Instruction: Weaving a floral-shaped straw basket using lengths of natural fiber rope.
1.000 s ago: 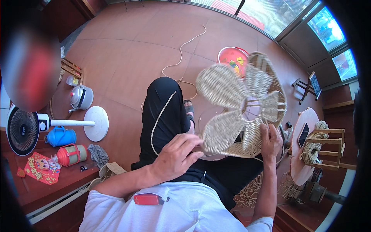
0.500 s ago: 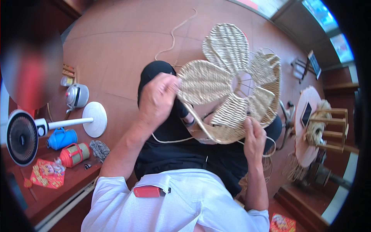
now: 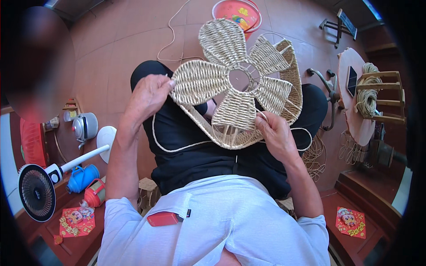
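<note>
– What is above the black trousers (image 3: 195,166)?
– A ribbed basket (image 3: 236,104) of twisted cord, five rounded petals around a hole.
– And the hands?
– Right hand (image 3: 276,133) has fingers pinching the lower petal's edge; left hand (image 3: 152,92), wrist bent inward, pinches the left petal's tip.
– Its direction?
– Far petal points away, slightly left; long axis, I cannot tell.

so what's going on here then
A seated person holds a five-petalled woven flower frame over their lap. The left hand pinches the outer edge of the left petal; the right hand grips near the lower petal. The upper and left petals look fully woven, while the other three show bare rods at their outer ends. A loose cord trails over the black trousers, and coiled rope hangs on a wooden rack to the right.
</note>
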Tool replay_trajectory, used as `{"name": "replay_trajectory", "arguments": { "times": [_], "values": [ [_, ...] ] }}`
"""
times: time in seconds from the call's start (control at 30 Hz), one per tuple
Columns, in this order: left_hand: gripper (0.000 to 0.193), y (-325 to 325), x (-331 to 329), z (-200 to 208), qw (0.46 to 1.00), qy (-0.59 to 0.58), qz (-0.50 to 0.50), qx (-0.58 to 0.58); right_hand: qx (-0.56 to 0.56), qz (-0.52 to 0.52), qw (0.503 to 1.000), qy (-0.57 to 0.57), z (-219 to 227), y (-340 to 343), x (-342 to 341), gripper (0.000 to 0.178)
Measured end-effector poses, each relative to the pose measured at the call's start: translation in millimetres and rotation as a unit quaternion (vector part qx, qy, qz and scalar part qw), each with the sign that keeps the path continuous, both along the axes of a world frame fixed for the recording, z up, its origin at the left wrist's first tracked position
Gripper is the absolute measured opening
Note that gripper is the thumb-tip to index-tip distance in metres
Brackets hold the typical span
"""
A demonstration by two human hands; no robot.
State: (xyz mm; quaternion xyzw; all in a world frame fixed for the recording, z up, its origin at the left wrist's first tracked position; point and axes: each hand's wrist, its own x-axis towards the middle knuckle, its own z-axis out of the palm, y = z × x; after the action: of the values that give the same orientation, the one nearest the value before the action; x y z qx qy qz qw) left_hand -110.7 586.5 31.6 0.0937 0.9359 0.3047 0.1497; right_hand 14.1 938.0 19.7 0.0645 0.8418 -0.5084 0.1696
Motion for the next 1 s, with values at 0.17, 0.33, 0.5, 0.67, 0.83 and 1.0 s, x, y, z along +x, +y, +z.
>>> {"name": "replay_trajectory", "arguments": {
  "times": [0.17, 0.33, 0.5, 0.67, 0.83, 1.0],
  "values": [
    [0.025, 13.2, 29.2, 1.8, 0.994, 0.104, 0.019, -0.033, 0.019, 0.000, 1.000, -0.019, 13.2, -1.2, -0.4, 0.029],
    [0.019, 38.4, 66.2, 49.0, 0.970, 0.216, 0.090, 0.061, -0.075, -0.072, 0.994, 0.042, 63.5, 15.9, 10.0, 0.039],
    [0.068, 133.5, 112.0, 47.3, 0.889, -0.072, -0.182, 0.415, -0.545, -0.100, 0.825, -0.111, 96.1, 13.7, 29.8, 0.060],
    [0.042, 169.7, 139.1, 28.9, 0.703, -0.438, -0.265, 0.494, -0.601, -0.077, 0.795, -0.035, 106.6, 32.0, 23.0, 0.053],
    [0.028, 28.4, 130.0, 12.0, 0.793, -0.292, -0.106, 0.525, -0.554, -0.123, 0.823, -0.028, 72.1, 133.7, -9.5, 0.040],
    [0.035, -160.7, 141.3, -13.8, 0.788, -0.234, 0.130, 0.554, -0.517, -0.178, 0.837, 0.028, 29.7, 216.5, -40.2, 0.038]
  ]
}}
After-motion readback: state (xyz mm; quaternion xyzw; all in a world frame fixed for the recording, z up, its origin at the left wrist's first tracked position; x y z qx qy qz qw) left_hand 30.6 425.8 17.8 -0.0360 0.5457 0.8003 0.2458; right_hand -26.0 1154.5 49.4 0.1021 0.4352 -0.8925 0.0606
